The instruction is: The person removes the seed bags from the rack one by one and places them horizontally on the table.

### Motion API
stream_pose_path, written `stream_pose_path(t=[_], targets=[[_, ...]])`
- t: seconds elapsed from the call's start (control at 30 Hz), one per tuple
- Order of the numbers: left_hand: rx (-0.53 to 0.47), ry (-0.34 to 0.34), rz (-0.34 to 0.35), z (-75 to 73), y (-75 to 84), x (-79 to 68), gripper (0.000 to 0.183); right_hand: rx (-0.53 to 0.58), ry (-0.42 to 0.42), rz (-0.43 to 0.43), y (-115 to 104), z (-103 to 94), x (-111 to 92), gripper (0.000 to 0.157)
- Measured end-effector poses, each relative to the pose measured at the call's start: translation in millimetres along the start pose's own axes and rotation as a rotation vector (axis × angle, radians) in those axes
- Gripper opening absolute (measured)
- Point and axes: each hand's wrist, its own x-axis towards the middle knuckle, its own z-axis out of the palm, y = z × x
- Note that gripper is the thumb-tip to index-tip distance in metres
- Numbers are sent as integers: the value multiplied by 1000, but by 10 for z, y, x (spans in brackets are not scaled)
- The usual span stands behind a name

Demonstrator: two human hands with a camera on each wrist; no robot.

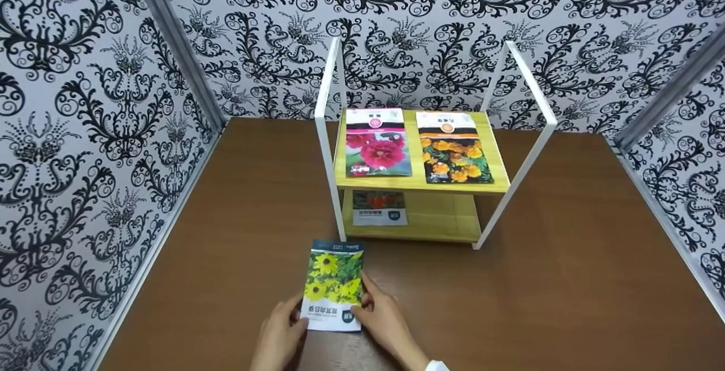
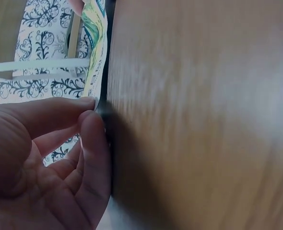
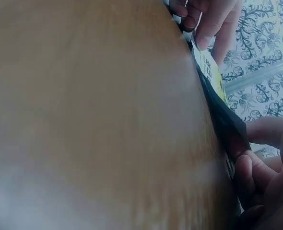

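A seed packet with yellow flowers (image 1: 333, 286) is held between both hands in front of the shelf, low over the table. My left hand (image 1: 280, 328) pinches its lower left corner between thumb and index finger; the left wrist view shows that thumb (image 2: 60, 112) against the packet's edge (image 2: 97, 62). At the packet's right edge my right hand (image 1: 385, 320) grips with the thumb on the front and fingers behind. In the right wrist view the dark back of the packet (image 3: 223, 117) faces the table.
A two-tier shelf (image 1: 422, 184) with white side frames stands behind. On its upper board lie a pink-flower packet (image 1: 378, 147) and an orange-flower packet (image 1: 456, 153). A red-flower packet (image 1: 379, 212) lies at the lower board's left. Patterned walls (image 1: 272, 37) border the brown table (image 1: 566, 280).
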Motion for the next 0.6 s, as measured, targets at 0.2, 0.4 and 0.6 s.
stream_pose_path(t=[0.2,0.4,0.6], targets=[[37,50,-7,-67,-53,13,44,-54,18,-39,-57,94,57,70],[61,55,-48,-126,-78,21,43,-66,-14,-35,-94,172,101,71],[82,43,-65,-162,-96,13,46,-182,38,-77,-110,180,90,68]])
